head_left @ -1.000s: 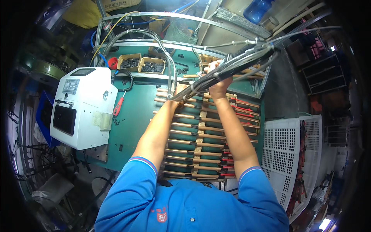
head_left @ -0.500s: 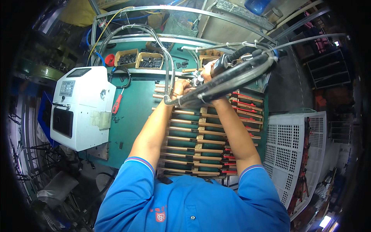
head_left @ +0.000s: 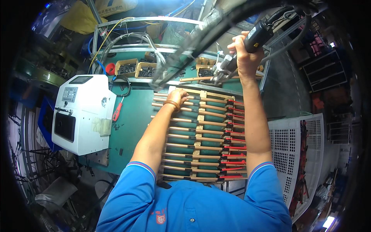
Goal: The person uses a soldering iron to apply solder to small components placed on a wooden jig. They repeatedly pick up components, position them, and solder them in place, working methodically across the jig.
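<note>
Raised at the upper right, my right hand (head_left: 249, 58) is closed round a black handheld power screwdriver (head_left: 259, 36). Its metal head (head_left: 224, 69) points down toward the left, over the back of the bench. My left hand (head_left: 178, 95) rests at the far left of a row of copper-coloured tubes (head_left: 179, 129), its fingers curled on one of the farthest. These tubes lie side by side across a wooden rack (head_left: 199, 127), with black joints along them and red and black parts at their right ends.
A white machine (head_left: 83, 116) stands at the left on the green bench (head_left: 133, 100), beside a red screwdriver (head_left: 117, 113). Boxes of black parts (head_left: 146, 70) and a red cup (head_left: 110, 69) sit behind. Dark hoses (head_left: 201, 40) cross overhead. White perforated crates (head_left: 286, 150) stand at right.
My right hand has lifted the power screwdriver up and to the right, away from the tubes. The hoses have swung upward. My left hand has shifted slightly toward me.
</note>
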`<state>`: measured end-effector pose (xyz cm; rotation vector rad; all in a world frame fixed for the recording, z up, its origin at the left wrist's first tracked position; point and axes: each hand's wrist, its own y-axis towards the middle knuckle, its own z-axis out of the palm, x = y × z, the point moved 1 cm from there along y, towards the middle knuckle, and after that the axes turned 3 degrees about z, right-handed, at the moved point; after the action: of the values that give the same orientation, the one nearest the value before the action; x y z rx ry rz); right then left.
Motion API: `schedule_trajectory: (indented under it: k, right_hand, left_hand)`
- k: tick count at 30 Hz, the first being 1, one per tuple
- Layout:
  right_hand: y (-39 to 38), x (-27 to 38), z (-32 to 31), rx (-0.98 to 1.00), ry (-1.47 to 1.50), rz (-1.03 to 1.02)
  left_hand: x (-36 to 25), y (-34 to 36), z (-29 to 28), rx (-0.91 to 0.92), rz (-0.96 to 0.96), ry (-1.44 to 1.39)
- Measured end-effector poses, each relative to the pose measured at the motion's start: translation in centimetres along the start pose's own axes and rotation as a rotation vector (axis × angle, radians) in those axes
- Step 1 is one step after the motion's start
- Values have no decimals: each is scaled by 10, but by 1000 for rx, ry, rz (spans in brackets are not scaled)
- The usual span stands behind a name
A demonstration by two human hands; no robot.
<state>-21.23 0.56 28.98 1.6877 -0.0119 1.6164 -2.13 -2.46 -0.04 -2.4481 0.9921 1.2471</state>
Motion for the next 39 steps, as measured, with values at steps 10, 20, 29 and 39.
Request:
schedule_trajectory:
  k: [10,20,29,39]
  right_hand:
    - [34,-50,-37,-143,-168,-11]
    - [92,-121,-49,-247,-303,255]
    - [96,-147,-50,-339,-524,120]
    - [37,-119,-83,-84,-787,144]
  left_hand:
    - [7,-3,10,-75,15,-101]
    - [5,-5,3,-23,7,31]
    - [-1,-5,5,-1,19,-6]
    - [-9,-3,-4,-83,185,364]
